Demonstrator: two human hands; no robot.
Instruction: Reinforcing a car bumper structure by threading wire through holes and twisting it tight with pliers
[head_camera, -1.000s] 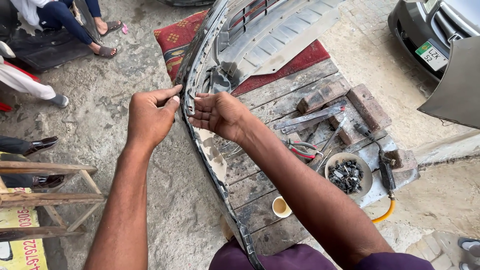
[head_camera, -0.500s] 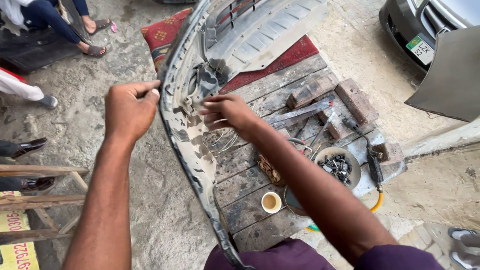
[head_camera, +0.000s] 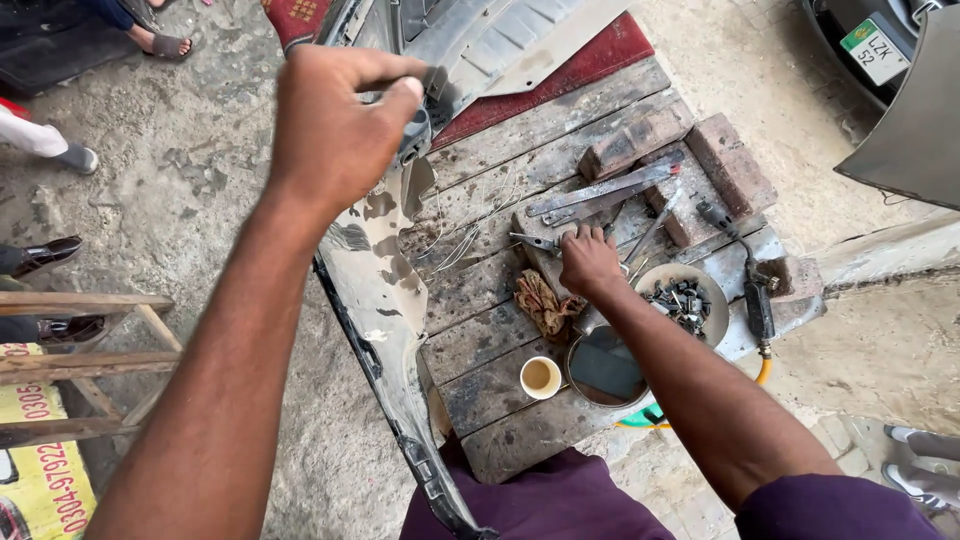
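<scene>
Currently left hand (head_camera: 335, 125) clenched on the upright grey car bumper's (head_camera: 385, 275) edge, right hand (head_camera: 590, 262) closing on pliers (head_camera: 535, 241) lying on the wooden counter (head_camera: 500, 330); judged best: steady bumper, lift tool cleanly.

I see a grey bumper (head_camera: 385, 270) blotched with bare tan patches where paint has flaked. The wooden platform (head_camera: 520, 130) is weathered grey-brown, streaked black. Along its far edge lies a red cloth (head_camera: 590, 65); another red, patterned piece (head_camera: 295, 15) shows at the top. My sleeve (head_camera: 830, 505) is purple. The cup (head_camera: 541, 377) is cream with tan liquid. The bricks (head_camera: 735, 165) are dull reddish-brown.
</scene>
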